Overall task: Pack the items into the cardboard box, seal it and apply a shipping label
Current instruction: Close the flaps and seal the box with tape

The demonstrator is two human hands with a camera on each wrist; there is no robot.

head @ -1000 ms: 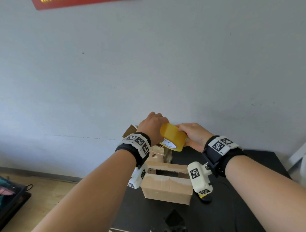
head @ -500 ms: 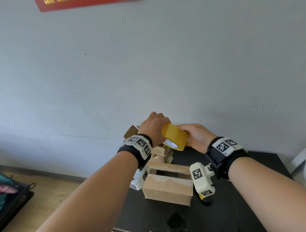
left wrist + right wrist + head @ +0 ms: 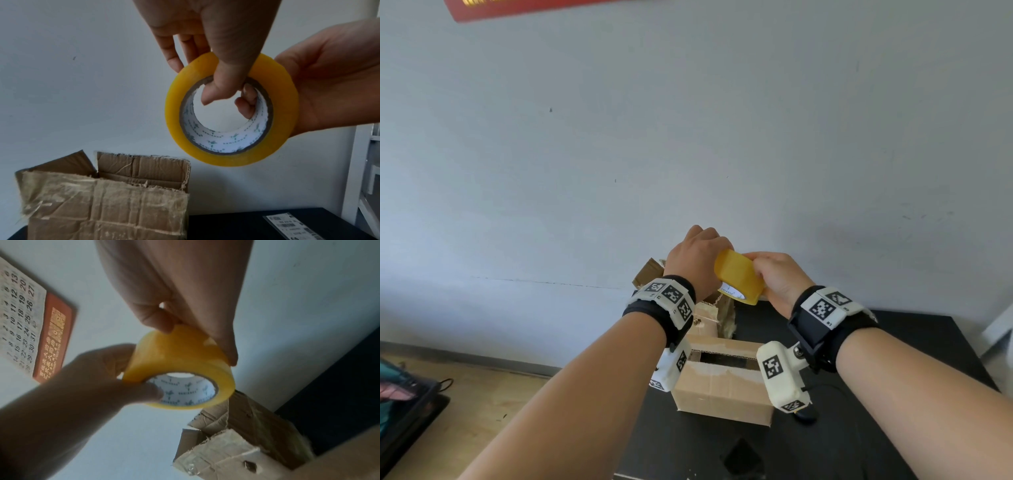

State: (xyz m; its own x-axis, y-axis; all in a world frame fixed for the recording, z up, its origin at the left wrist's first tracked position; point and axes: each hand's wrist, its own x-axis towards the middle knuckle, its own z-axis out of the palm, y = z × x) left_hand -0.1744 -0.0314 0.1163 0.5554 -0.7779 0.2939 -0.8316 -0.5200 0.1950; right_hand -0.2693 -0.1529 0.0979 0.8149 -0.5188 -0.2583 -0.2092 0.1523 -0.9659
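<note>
I hold a yellow tape roll in the air above the table with both hands. My left hand grips it from the left, with the thumb hooked into the white core of the tape roll. My right hand holds the right side, its fingers pinching the outer face of the tape roll. Below the hands, a small cardboard box sits on the black table with a gap between its top flaps. A shipping label lies flat on the table.
A worn, tape-covered cardboard box with torn flaps stands behind the small one, against the grey wall. A calendar hangs on that wall. A small black object lies right of the small box. Floor and a dark bag are at left.
Both hands keep hold of the roll in nearly the same place. The right fingers have shifted a little further over its outer face.
</note>
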